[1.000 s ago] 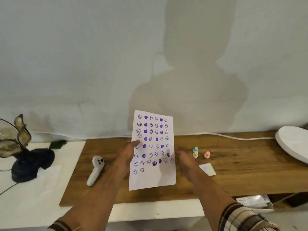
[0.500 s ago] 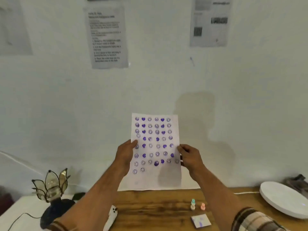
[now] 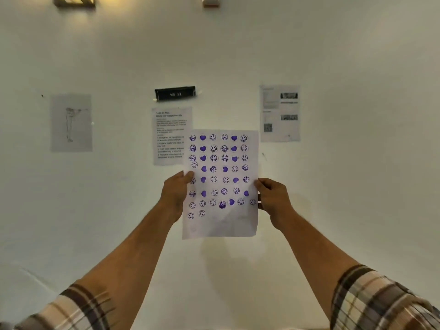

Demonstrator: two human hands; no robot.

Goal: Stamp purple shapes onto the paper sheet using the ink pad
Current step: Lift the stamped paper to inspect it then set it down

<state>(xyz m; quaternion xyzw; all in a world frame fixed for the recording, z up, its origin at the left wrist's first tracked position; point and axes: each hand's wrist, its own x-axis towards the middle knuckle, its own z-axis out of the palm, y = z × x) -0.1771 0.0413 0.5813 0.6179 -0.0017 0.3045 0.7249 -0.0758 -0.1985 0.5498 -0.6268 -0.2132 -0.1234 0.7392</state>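
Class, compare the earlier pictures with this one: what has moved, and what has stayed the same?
The stamped paper sheet has been lifted from the table up in front of the wall. The table, stamps and ink pad have dropped out of view. The left hand and right hand still hold its side edges.

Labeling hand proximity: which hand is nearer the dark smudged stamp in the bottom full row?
Left, narrowly. The left hand grips the sheet edge left of the smudged stamp; the right hand grips the opposite edge, slightly farther.

wall [image 3: 357, 67]: white, faced me | sign [image 3: 175, 93]: black, taped | notices: sketch [image 3: 71, 122], text sheet [image 3: 170, 135], QR sheet [image 3: 280, 113] | lamp [image 3: 73, 0]: lit
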